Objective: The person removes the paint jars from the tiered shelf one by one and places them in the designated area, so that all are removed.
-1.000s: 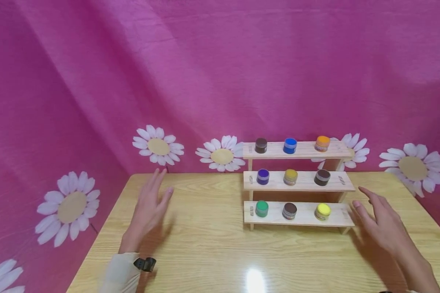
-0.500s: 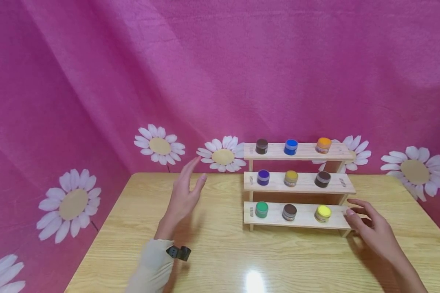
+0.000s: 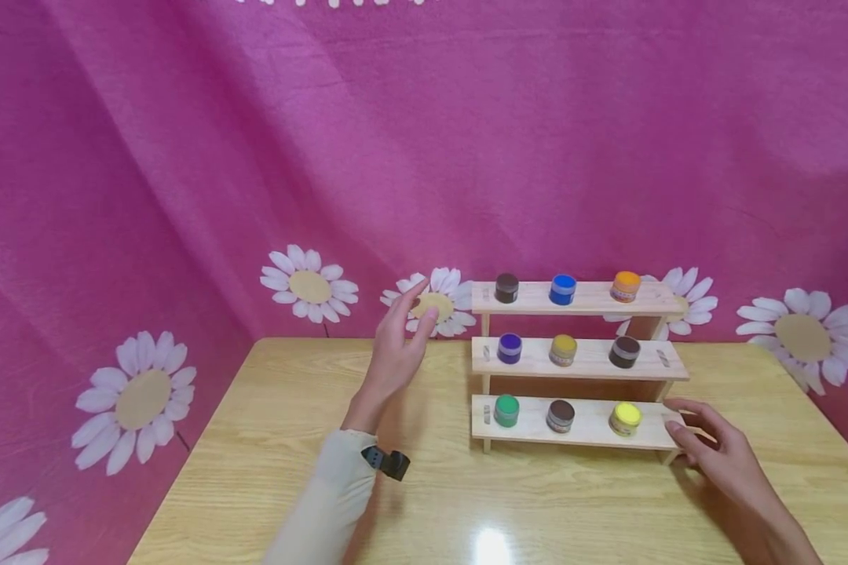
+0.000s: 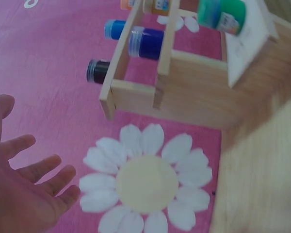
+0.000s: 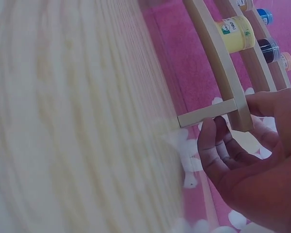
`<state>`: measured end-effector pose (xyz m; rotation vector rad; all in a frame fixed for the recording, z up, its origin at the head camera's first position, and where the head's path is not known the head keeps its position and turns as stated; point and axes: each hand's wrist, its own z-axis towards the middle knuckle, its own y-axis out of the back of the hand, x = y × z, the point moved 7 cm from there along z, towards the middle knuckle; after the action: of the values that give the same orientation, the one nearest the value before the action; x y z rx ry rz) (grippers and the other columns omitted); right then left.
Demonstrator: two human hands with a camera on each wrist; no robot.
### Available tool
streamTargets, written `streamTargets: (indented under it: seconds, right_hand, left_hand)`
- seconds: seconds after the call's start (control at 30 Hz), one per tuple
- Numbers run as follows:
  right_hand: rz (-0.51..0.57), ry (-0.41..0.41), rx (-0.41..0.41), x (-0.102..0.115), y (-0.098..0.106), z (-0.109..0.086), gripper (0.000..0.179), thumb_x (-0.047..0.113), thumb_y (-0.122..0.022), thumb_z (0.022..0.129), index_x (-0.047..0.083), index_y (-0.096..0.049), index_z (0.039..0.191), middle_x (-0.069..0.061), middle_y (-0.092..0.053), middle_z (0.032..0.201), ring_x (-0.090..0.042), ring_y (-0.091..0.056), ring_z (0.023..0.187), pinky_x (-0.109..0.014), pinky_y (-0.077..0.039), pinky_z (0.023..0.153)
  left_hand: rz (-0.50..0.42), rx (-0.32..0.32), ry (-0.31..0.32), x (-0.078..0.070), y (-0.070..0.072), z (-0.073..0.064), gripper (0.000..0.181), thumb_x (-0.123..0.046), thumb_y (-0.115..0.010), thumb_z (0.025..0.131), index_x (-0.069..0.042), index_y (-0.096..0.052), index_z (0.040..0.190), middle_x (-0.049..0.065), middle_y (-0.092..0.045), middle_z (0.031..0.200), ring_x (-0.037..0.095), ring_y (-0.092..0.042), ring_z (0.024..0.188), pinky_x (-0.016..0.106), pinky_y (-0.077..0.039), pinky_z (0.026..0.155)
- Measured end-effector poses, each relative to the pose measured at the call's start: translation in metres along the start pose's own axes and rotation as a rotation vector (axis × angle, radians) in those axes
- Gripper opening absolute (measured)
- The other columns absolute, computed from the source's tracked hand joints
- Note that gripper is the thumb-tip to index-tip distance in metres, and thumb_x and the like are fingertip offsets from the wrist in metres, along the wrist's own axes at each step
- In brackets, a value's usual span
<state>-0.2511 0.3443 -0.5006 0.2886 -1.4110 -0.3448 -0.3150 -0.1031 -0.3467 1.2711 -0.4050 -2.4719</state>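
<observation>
A pale wooden three-tier rack [image 3: 591, 362] stands at the right of the table [image 3: 551, 502], bearing nine small jars [image 3: 563, 351]: dark, blue and orange far; purple, ochre and dark between; green, brown and yellow near. The right hand [image 3: 724, 453] grips its near right end; the left hand [image 3: 393, 353] is free, fingers extended, left of it.

There are nine jars [image 3: 563, 351], one rack [image 3: 593, 360] with three shelves [image 3: 533, 422], two hands [image 3: 393, 355] and one table [image 3: 424, 502].
</observation>
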Motion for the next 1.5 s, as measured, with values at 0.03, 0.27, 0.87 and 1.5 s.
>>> streamTargets:
  seconds: [0.03,0.27,0.87,1.5]
  right_hand:
    - [-0.006,-0.014,0.001,-0.001,0.0,-0.001,0.037,0.02,-0.06,0.105,0.011,-0.055,0.141,0.021,-0.06,0.106,-0.002,-0.063,0.083,-0.024,-0.059,0.064]
    - [-0.002,-0.065,0.022,-0.004,0.0,-0.001,0.043,0.028,-0.059,0.106,0.012,-0.051,0.145,0.023,-0.06,0.111,-0.002,-0.061,0.089,-0.024,-0.059,0.069]
    - [0.035,-0.068,0.047,-0.009,0.0,-0.002,0.043,0.026,-0.058,0.107,0.012,-0.05,0.147,0.026,-0.059,0.114,0.0,-0.061,0.093,-0.023,-0.058,0.072]
    - [0.137,-0.018,0.13,-0.009,0.002,-0.004,0.045,0.018,-0.053,0.108,0.009,-0.045,0.152,0.018,-0.056,0.122,0.002,-0.061,0.102,-0.026,-0.061,0.079]
  left_hand:
    - [-0.013,-0.001,0.003,-0.002,-0.003,0.003,0.051,-0.031,-0.055,0.106,-0.015,-0.048,0.153,0.008,-0.051,0.152,0.035,-0.05,0.134,0.055,-0.045,0.107]
    - [-0.135,-0.009,0.021,-0.013,-0.025,0.026,0.048,-0.029,-0.058,0.105,-0.014,-0.052,0.15,0.006,-0.053,0.151,0.032,-0.053,0.133,0.057,-0.043,0.11]
    - [-0.239,0.016,0.121,-0.028,-0.083,0.06,0.038,-0.011,-0.071,0.097,-0.005,-0.064,0.133,0.017,-0.063,0.132,0.033,-0.062,0.121,0.033,-0.053,0.102]
    - [-0.104,0.0,0.255,-0.016,-0.103,0.064,0.038,-0.008,-0.074,0.095,-0.001,-0.066,0.132,0.013,-0.07,0.122,0.023,-0.068,0.112,0.027,-0.057,0.095]
